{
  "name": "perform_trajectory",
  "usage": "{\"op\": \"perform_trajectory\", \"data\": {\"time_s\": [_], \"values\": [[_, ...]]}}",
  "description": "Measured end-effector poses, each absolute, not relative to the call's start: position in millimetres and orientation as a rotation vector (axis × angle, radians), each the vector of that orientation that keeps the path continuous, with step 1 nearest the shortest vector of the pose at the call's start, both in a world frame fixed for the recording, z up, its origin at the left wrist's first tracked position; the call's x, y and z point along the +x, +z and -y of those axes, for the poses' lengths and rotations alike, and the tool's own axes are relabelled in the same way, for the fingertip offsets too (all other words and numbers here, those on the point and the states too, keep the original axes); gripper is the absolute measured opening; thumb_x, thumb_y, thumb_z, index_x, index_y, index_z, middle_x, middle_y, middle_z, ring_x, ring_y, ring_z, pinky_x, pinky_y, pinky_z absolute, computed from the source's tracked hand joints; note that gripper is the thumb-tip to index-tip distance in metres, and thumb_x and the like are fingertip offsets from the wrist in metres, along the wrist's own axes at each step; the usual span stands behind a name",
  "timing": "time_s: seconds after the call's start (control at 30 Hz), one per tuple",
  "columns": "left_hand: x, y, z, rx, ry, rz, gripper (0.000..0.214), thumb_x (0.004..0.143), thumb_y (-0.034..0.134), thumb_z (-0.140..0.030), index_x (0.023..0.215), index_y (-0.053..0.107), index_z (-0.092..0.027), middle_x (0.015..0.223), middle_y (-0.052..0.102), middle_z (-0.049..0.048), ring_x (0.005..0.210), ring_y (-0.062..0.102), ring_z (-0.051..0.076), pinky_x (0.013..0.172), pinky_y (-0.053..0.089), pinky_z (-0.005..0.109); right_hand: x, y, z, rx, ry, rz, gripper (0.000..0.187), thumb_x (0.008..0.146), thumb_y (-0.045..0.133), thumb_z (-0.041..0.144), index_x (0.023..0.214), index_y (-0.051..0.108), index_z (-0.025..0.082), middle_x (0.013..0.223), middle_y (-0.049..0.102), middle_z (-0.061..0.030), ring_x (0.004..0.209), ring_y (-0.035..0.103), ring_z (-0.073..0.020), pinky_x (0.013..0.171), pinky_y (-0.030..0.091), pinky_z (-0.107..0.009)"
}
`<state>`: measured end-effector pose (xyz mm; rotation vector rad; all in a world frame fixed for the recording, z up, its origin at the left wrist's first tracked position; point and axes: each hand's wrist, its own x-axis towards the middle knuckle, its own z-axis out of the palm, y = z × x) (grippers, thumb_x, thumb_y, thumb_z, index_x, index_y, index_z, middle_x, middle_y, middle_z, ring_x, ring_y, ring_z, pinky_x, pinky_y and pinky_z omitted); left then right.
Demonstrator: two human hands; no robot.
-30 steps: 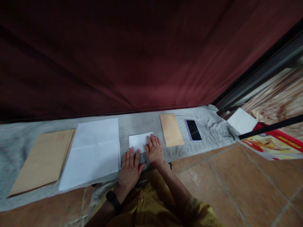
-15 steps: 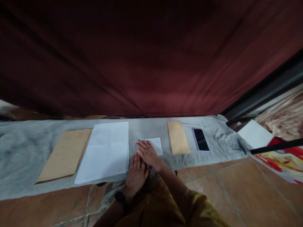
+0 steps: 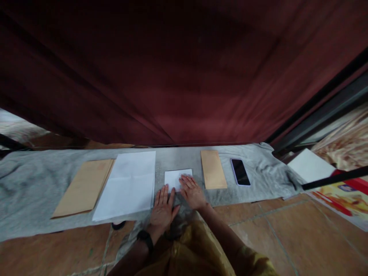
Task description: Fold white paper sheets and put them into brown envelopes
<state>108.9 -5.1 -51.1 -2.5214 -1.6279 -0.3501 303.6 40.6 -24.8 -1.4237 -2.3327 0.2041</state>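
Note:
A small folded white paper (image 3: 173,177) lies on the grey cloth in front of me. My right hand (image 3: 192,191) rests flat with fingers stretched over the paper's right part. Beside it, my left hand (image 3: 163,209) lies palm down, fingers spread, its fingertips at the paper's near left corner. Larger white sheets (image 3: 126,184) lie in a stack to the left, next to brown envelopes (image 3: 83,188). To the right of the small paper is a narrow brown envelope (image 3: 213,170).
The grey cloth (image 3: 25,191) covers a long narrow surface. A phone (image 3: 240,172) lies at its right. A dark red curtain (image 3: 184,96) hangs behind. Past the right end are a black bar (image 3: 336,178) and a red printed box (image 3: 345,195). Tiled floor (image 3: 247,222) shows in front.
My right hand has moved from the paper's left side to its right side, away from my left hand. More of the small paper's left part now shows. The view has shifted slightly.

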Motion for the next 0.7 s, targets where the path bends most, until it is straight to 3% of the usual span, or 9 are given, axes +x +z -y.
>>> {"op": "perform_trajectory", "data": {"time_s": [0.23, 0.7], "values": [[106, -48, 4, -2.561, -0.319, 1.576, 0.092, 0.084, 0.055, -0.068, 0.153, 0.038, -0.010, 0.161, 0.031, 0.0263, 0.149, 0.030, 0.039, 0.118, 0.029, 0.054, 332, -36, -25, -1.534, 0.184, 2.235, 0.047, 0.103, 0.044, 0.033, 0.147, 0.051, 0.017, 0.152, 0.051, -0.0094, 0.142, 0.045, -0.0224, 0.119, 0.035, -0.044], [100, -56, -3, -2.552, -0.227, 1.503, 0.091, 0.081, 0.060, -0.059, 0.153, 0.036, -0.009, 0.161, 0.030, 0.0265, 0.149, 0.030, 0.038, 0.117, 0.031, 0.053, 329, -38, -27, -1.540, 0.251, 2.125, 0.049, 0.101, 0.049, 0.036, 0.144, 0.052, 0.014, 0.149, 0.054, -0.0117, 0.140, 0.047, -0.0239, 0.119, 0.033, -0.044]]}}
